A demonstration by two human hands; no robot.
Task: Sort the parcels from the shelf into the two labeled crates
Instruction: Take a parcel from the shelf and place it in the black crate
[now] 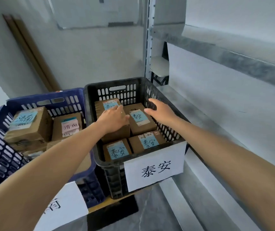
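Observation:
A black crate [90,114] with a white paper label [155,167] holds several brown cardboard parcels with blue handwritten stickers. My left hand [112,118] lies flat on the back left parcel [107,104], fingers straight. My right hand [160,110] hovers open over the back right parcel [140,119], near the crate's right wall, holding nothing. Two more parcels, the front left parcel [116,150] and the front right parcel [148,141], lie along the near wall. To the left stands a blue crate [46,99] with its own parcels [28,124], one wearing a pink sticker [69,125].
A grey metal shelf [233,52] runs along the right, its lower board [216,124] beside the black crate. A perforated upright post [148,39] stands behind the crates. A brown strip [30,52] leans on the wall at left. Both crates rest on a yellow and black platform [113,212].

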